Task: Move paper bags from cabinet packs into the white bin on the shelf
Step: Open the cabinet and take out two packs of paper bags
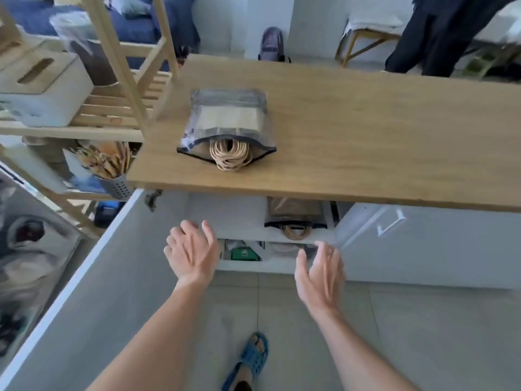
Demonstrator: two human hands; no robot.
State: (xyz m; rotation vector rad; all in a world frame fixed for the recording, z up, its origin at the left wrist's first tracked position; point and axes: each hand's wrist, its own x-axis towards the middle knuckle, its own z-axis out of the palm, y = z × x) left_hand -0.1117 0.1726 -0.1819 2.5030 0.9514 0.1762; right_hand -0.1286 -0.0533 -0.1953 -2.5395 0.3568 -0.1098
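Observation:
A clear plastic pack of paper bags (227, 128) lies on the wooden countertop (366, 131), its open end toward me with twisted paper handles spilling out. A second pack of paper bags (296, 217) rests on the upper shelf inside the open cabinet below. My left hand (191, 249) and my right hand (321, 270) hover in front of the cabinet opening with fingers spread, holding nothing. The white bin (42, 86) sits on the wooden shelf rack at the left.
The cabinet's left door (93, 277) swings open toward me; the right door (394, 224) is open too. A metal cutlery holder (115, 176) stands on the rack's lower shelf. A person in dark clothes (439, 32) stands at the back right. My blue sandal (251, 359) is on the tiled floor.

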